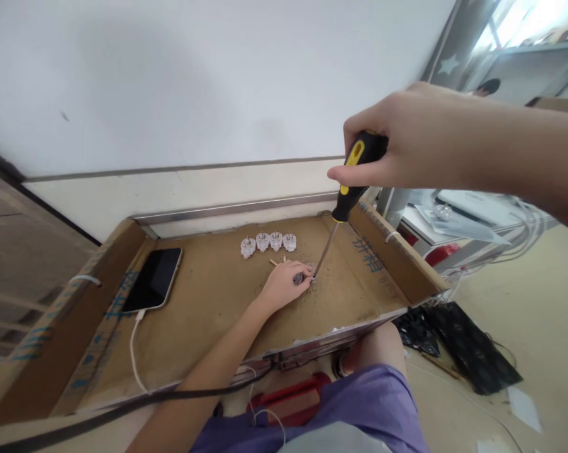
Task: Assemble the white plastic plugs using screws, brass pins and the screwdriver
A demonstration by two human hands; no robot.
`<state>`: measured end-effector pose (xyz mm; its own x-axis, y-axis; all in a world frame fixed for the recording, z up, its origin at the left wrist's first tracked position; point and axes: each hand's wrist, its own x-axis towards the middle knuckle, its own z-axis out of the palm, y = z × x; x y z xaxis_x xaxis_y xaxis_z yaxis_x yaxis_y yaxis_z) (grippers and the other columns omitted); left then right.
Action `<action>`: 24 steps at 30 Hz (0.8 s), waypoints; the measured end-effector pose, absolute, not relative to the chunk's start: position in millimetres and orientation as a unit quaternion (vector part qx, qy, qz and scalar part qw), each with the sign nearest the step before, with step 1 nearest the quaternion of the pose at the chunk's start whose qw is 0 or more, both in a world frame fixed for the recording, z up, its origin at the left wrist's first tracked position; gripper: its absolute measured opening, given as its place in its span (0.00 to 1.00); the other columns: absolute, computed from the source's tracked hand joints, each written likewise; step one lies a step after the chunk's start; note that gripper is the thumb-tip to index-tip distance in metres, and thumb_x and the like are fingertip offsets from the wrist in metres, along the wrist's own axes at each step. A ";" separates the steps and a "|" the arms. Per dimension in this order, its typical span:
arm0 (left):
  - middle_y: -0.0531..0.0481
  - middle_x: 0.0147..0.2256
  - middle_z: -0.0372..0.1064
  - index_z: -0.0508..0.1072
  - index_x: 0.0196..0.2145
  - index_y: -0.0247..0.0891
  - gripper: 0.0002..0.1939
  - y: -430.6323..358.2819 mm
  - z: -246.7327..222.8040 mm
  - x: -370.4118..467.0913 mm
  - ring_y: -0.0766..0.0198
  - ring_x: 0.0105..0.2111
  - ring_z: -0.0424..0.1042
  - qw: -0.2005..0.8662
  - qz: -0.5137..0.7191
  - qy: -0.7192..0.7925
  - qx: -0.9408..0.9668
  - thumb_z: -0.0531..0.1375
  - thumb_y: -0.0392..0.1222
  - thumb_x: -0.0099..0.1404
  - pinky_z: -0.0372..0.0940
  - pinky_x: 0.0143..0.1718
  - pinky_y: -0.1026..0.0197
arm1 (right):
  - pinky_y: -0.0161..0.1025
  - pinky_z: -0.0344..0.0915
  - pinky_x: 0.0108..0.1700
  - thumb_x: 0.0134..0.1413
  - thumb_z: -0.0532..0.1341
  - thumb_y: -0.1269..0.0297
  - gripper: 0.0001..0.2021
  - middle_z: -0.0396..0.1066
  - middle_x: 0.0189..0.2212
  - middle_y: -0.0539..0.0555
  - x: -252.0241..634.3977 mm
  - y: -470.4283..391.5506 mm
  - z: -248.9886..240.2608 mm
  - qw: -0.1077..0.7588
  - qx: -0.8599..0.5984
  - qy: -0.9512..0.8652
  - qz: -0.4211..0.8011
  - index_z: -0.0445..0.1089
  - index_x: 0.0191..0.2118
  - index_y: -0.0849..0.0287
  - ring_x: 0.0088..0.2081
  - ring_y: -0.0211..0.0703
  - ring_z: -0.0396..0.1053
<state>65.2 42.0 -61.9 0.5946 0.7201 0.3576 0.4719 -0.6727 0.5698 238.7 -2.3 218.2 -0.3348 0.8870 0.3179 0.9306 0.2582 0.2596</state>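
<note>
My right hand (pixel 382 141) is wrapped around the black and yellow handle of a screwdriver (pixel 350 185). The screwdriver slants down to the left, its tip beside the fingertips of my left hand (pixel 286 284). Low over the cardboard, my left hand pinches a small grey round-ended piece (pixel 298 278). Something whitish shows at the screwdriver tip, mostly hidden by the fingers. Just beyond my left hand stands a row of several white plug parts with metal pins (pixel 263 241). Thin light-coloured sticks (pixel 274 262) and dark specks lie around the hand.
The work surface is a shallow cardboard tray (pixel 208 340) with raised sides. A phone (pixel 154 280) lies at its left with a white cable (pixel 133 352) plugged in. A dark strap (pixel 123 412) crosses the front left. Black plastic trays (pixel 472 346) lie on the floor at right.
</note>
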 end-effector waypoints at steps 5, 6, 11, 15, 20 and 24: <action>0.50 0.47 0.70 0.74 0.39 0.43 0.10 40.1 -37.5 41.7 0.59 0.48 0.67 0.129 0.301 0.360 0.874 0.57 0.44 0.61 0.59 0.52 0.53 | 0.33 0.52 0.27 0.47 0.57 0.40 0.23 0.63 0.23 0.48 227.2 -7.9 215.5 0.093 -0.526 -0.826 -0.183 0.66 0.37 0.57 0.25 0.33 0.62; 0.49 0.49 0.68 0.72 0.44 0.44 0.13 42.0 -28.5 27.1 0.59 0.50 0.65 0.096 0.315 0.392 0.859 0.56 0.45 0.61 0.58 0.53 0.53 | 0.32 0.51 0.26 0.47 0.58 0.42 0.22 0.63 0.23 0.47 225.5 -10.3 214.9 0.103 -0.510 -0.838 -0.166 0.64 0.40 0.55 0.24 0.33 0.60; 0.35 0.56 0.57 0.58 0.57 0.32 0.31 58.5 6.3 -77.9 0.44 0.57 0.55 -0.069 0.255 0.681 0.683 0.54 0.49 0.60 0.52 0.56 0.45 | 0.32 0.48 0.25 0.51 0.58 0.52 0.17 0.62 0.23 0.46 223.1 -20.7 214.8 0.116 -0.464 -0.871 -0.110 0.61 0.43 0.54 0.23 0.32 0.55; 0.26 0.60 0.45 0.45 0.61 0.25 0.42 59.6 6.0 -131.1 0.34 0.57 0.52 -0.017 0.087 0.797 0.598 0.51 0.57 0.59 0.53 0.52 0.39 | 0.31 0.47 0.27 0.53 0.57 0.55 0.16 0.61 0.25 0.46 224.0 -23.5 214.9 0.113 -0.466 -0.874 -0.079 0.59 0.45 0.55 0.25 0.31 0.55; 0.25 0.60 0.45 0.42 0.62 0.25 0.42 55.0 2.9 -130.6 0.34 0.57 0.53 0.002 0.049 0.812 0.581 0.46 0.59 0.60 0.54 0.51 0.39 | 0.30 0.47 0.28 0.53 0.57 0.56 0.16 0.62 0.29 0.45 224.4 -22.8 213.1 0.132 -0.444 -0.882 -0.080 0.59 0.46 0.56 0.26 0.29 0.54; 0.25 0.58 0.49 0.44 0.61 0.26 0.41 61.0 5.6 -124.6 0.33 0.55 0.56 -0.002 0.044 0.827 0.561 0.48 0.59 0.59 0.55 0.50 0.40 | 0.30 0.47 0.30 0.52 0.58 0.56 0.15 0.60 0.25 0.45 223.7 -20.8 213.5 0.124 -0.446 -0.881 -0.093 0.61 0.45 0.55 0.27 0.30 0.55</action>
<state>-124.6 61.0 5.6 -0.3707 0.9273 0.0526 0.9276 0.3668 0.0701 223.7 -20.8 213.5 -0.5706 0.7637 0.3018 0.8099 0.5843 0.0527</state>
